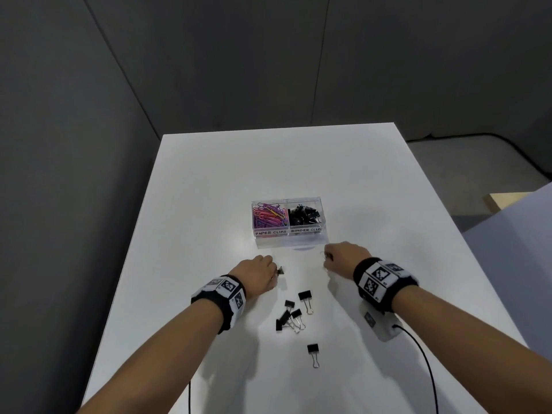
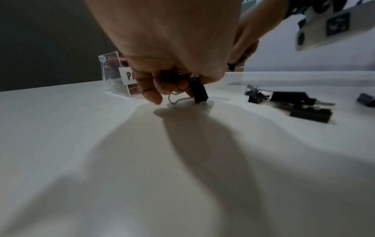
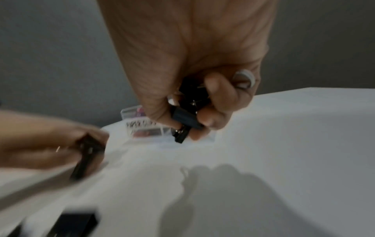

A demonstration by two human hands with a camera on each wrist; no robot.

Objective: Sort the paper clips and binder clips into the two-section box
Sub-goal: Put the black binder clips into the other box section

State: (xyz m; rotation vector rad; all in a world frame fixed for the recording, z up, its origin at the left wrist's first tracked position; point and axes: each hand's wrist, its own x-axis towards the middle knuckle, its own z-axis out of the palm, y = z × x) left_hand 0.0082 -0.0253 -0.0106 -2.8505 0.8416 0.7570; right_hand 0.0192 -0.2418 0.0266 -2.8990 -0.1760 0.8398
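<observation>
Binder clips [image 1: 294,316] lie loose on the table [image 1: 209,189], near your wrists; more fill the right section of the box [image 1: 319,215]. Your left hand [image 1: 257,271] curls its fingers around one clip [image 2: 199,93], and your right hand [image 1: 343,258] closes on a bunch of clips [image 3: 185,119]. They look light, stiff and smooth, so I think you should pinch the black body, not the springy wire handles.

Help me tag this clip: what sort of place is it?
Probably an office or a recording room: a plain white table, grey panel walls, and a labelled box of paper clips and binder clips.
</observation>
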